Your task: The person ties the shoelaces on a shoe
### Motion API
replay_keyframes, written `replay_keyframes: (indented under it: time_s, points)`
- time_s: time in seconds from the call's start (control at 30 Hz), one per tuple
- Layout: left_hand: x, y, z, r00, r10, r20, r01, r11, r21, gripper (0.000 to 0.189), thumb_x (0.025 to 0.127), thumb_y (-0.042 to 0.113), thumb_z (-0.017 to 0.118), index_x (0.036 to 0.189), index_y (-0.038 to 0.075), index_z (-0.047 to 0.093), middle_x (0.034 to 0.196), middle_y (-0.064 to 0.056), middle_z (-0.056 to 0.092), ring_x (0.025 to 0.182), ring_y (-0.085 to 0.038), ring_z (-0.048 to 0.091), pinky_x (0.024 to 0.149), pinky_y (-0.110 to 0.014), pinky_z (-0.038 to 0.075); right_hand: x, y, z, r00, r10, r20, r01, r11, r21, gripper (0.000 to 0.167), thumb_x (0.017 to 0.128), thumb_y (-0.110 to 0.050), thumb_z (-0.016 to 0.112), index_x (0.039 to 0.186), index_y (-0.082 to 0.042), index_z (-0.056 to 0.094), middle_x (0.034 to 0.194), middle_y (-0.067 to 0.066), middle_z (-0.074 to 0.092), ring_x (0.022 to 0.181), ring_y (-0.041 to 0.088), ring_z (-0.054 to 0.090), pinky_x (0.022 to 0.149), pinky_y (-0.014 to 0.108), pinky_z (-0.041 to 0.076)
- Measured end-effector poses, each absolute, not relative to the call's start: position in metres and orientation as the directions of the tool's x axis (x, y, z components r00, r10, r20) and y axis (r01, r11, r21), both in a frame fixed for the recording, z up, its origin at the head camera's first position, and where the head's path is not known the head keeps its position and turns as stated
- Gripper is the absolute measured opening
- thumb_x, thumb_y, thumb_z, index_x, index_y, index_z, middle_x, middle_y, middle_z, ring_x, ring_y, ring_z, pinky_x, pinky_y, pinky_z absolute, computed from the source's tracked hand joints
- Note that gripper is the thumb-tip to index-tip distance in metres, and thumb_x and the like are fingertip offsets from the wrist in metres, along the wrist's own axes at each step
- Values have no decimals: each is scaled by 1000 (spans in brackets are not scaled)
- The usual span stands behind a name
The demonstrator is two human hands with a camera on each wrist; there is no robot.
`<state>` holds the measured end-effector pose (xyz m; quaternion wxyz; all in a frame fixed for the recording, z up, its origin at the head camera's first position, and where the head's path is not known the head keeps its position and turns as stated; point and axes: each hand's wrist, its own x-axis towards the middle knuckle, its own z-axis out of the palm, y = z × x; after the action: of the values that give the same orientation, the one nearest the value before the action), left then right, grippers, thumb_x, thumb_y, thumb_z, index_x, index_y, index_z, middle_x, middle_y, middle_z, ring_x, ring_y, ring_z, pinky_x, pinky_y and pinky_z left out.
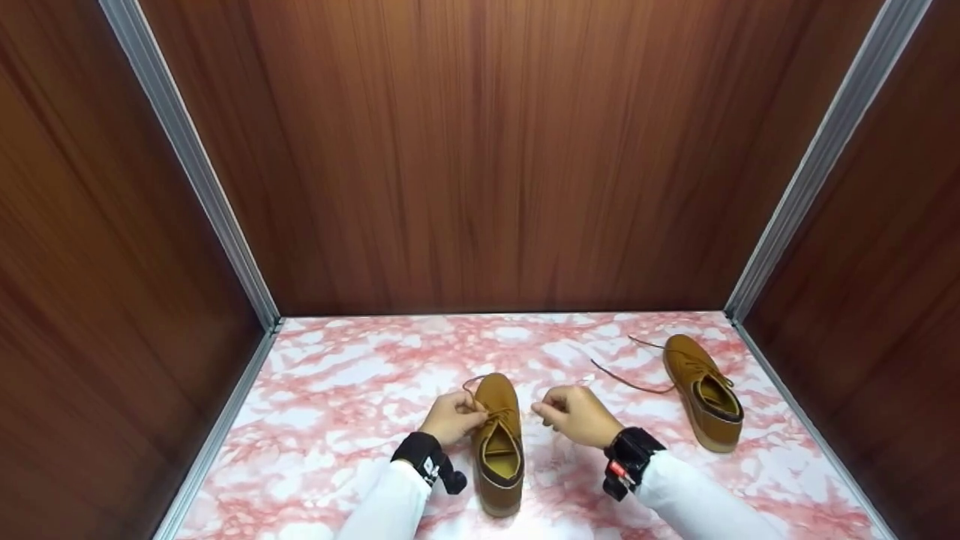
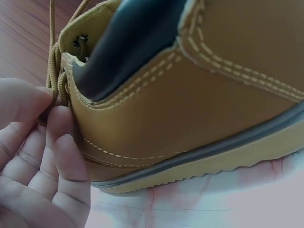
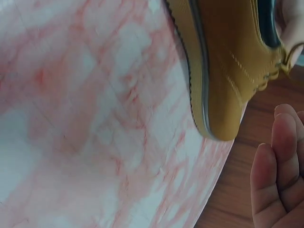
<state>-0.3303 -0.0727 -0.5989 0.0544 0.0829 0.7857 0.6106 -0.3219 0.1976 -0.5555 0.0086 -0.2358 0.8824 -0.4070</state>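
A tan lace-up shoe (image 1: 498,442) stands on its sole with the toe pointing away from me. My left hand (image 1: 453,417) is at its left side, pinching the shoelace (image 2: 53,71) between thumb and fingers by the eyelets. A thin loop of lace curves up beside the toe. To the right of this shoe, apart from it, my right hand (image 1: 576,414) hovers with its fingers loosely bent. No lace shows between those fingers; in the right wrist view the thumb is out of sight.
A matching tan shoe (image 1: 701,394) stands at the right, its untied laces (image 1: 634,384) trailing left over the pink-and-white marbled tabletop (image 1: 337,450). Brown wood-grain panels (image 1: 480,165) with metal corner strips enclose the back and both sides.
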Motion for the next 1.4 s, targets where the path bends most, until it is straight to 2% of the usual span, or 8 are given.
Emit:
replay_keyframes:
  time_s: [0.13,0.3,0.43,0.67,0.83,1.03,1.3,1.4]
  points:
    - [-329,-72,-599,-981,196,15,59,221,974,10,88,1,75,88,-5,66,100,-16,80,84,-10,73,75,-27,62,-328,201,-556,-907,-386,172,-380,568,-730,32,102,-29,68,76,-11,71,73,13,75,58,3,61,55,20,52]
    - [-329,-70,-599,-979,200,51,92,201,975,15,88,-1,73,82,-6,60,108,-21,79,101,-24,78,80,-22,60,-334,200,-559,-921,-354,160,-347,562,-751,29,102,-24,68,77,-8,71,72,9,75,58,5,62,56,20,50]
    - [-330,-68,-602,-978,195,71,109,193,975,16,88,-2,72,84,-10,59,108,-23,79,106,-32,77,84,-24,61,-339,199,-564,-935,-335,114,-293,553,-780,25,102,-21,67,82,-8,72,74,8,76,61,9,65,58,22,53]
    - [-330,-67,-605,-973,212,95,139,202,970,16,89,-3,71,86,-11,57,112,-25,77,110,-37,75,89,-28,62,-347,190,-568,-953,-302,15,-172,500,-849,22,103,-18,64,88,-3,73,80,19,76,59,9,63,58,21,54]
    - [-329,-66,-603,-964,237,118,168,202,965,17,88,-4,70,83,-11,55,110,-24,78,108,-33,76,85,-20,59,-350,179,-572,-959,-282,-11,-125,460,-879,23,102,-16,64,94,3,74,75,15,74,56,7,61,55,20,51]
    - [-331,-64,-600,-951,270,151,227,276,934,16,86,-4,69,80,-7,56,107,-19,80,99,-20,77,80,-15,55,-353,168,-574,-958,-281,-56,-77,439,-895,24,102,-15,62,87,0,74,72,11,72,55,7,60,53,20,51]
    - [-331,-65,-595,-935,314,168,263,290,920,16,84,-8,66,79,-8,51,105,-19,80,103,-27,78,77,-15,53,-357,157,-571,-951,-287,-115,-26,443,-896,34,105,-20,59,93,9,72,68,5,69,53,6,58,52,19,50]
    - [-333,-65,-595,-934,316,166,267,309,913,15,84,-8,65,79,-9,51,104,-17,81,103,-27,78,78,-14,53,-359,154,-571,-949,-292,-122,-25,455,-890,35,105,-23,60,92,8,73,68,6,69,53,6,58,52,20,51]
